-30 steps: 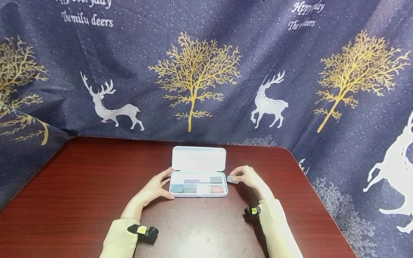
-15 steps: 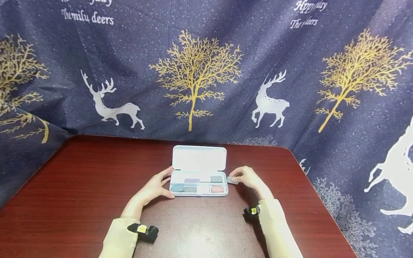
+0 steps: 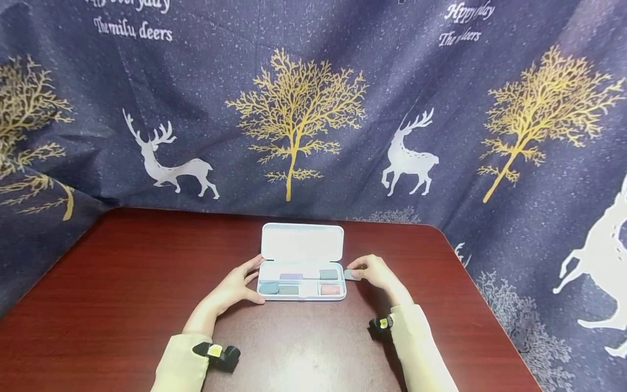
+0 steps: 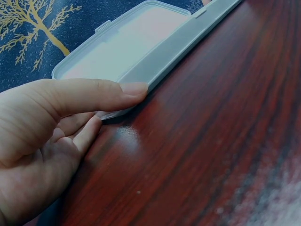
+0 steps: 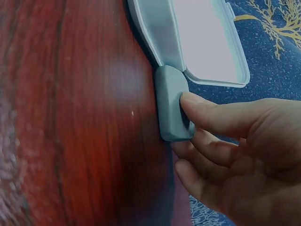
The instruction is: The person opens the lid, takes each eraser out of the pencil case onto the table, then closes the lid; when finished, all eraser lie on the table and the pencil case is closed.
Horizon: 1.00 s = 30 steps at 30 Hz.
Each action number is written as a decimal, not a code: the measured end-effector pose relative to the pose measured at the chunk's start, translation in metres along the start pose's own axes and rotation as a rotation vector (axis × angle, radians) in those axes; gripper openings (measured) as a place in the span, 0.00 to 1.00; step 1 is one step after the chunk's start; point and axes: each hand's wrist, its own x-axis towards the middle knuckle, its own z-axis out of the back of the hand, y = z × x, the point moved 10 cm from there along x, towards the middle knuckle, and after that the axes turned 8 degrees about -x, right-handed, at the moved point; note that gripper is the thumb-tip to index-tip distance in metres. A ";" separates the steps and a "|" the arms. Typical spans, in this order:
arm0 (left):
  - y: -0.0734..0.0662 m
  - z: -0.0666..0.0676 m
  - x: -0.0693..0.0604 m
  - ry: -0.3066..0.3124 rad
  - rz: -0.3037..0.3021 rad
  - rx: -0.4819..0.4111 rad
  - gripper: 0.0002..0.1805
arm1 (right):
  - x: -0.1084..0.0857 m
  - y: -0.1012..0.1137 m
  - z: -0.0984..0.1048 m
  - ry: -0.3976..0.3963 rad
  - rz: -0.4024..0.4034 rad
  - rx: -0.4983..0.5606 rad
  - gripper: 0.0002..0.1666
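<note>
A pale plastic case (image 3: 301, 298) lies on the table with its hinged lid (image 3: 302, 243) raised at the back. My left hand (image 3: 234, 284) holds the case's left end, thumb at the front corner and fingers at the back. In the left wrist view the thumb (image 4: 134, 89) presses the case's front wall. Beside the right end, my right hand (image 3: 374, 270) pinches a small grey rounded block (image 5: 171, 103) between thumb and fingers. This block lies against or very near the case's end wall. Inside sit a teal block (image 3: 269, 288), a pink block (image 3: 330, 289) and several others.
Around the case spreads the dark red wooden table (image 3: 161, 256). Behind it hangs a dark blue cloth (image 3: 333, 163) printed with deer and trees. Each wrist wears a black camera strap, the left strap (image 3: 215, 350) and the right strap (image 3: 383, 323).
The right hand and the grey block shift very slightly toward the case's right end. My left hand keeps its hold, and the case stays where it was.
</note>
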 end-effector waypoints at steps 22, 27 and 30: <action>-0.001 0.000 -0.001 -0.007 -0.003 -0.017 0.62 | 0.001 -0.002 -0.003 0.003 -0.022 -0.022 0.08; 0.000 0.000 -0.001 -0.009 0.001 -0.019 0.62 | 0.001 -0.004 -0.005 0.005 -0.023 -0.027 0.09; -0.001 0.000 -0.001 -0.009 0.000 -0.021 0.62 | 0.002 -0.005 -0.005 0.002 -0.025 -0.026 0.09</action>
